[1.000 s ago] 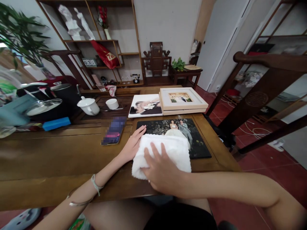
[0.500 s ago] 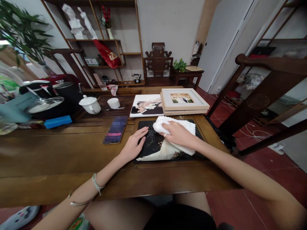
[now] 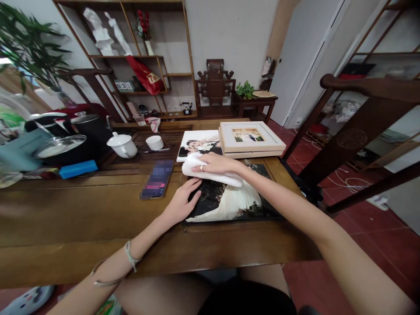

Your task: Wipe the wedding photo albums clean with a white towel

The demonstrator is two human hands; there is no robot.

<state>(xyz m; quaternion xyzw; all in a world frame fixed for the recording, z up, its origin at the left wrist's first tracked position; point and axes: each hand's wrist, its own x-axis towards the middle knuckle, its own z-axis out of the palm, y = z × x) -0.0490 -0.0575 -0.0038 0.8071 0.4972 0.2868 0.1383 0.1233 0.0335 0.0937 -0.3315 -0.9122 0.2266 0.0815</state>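
A dark photo panel (image 3: 213, 197) showing a white gown lies flat on the wooden table in front of me. My right hand (image 3: 215, 165) is closed on a bunched white cloth (image 3: 192, 166) and presses it on the panel's far left corner. Part of the cloth trails to the right, over the upper part of the picture. Fingers apart, my left hand (image 3: 183, 199) rests on the panel's left edge and holds nothing. The cloth comes close to its fingertips.
Behind the panel lie a white photo board (image 3: 200, 144) and stacked picture frames (image 3: 252, 140). To the left are a phone (image 3: 156, 179), a blue block (image 3: 78, 169), a lidded white bowl (image 3: 122, 145), a small white cup (image 3: 154, 142) and a dark pot (image 3: 62, 148). A wooden chair (image 3: 354, 127) stands at right.
My right hand has slid the cloth leftward and slightly away across the panel, uncovering more of the gown picture. My left hand has stayed nearly still.
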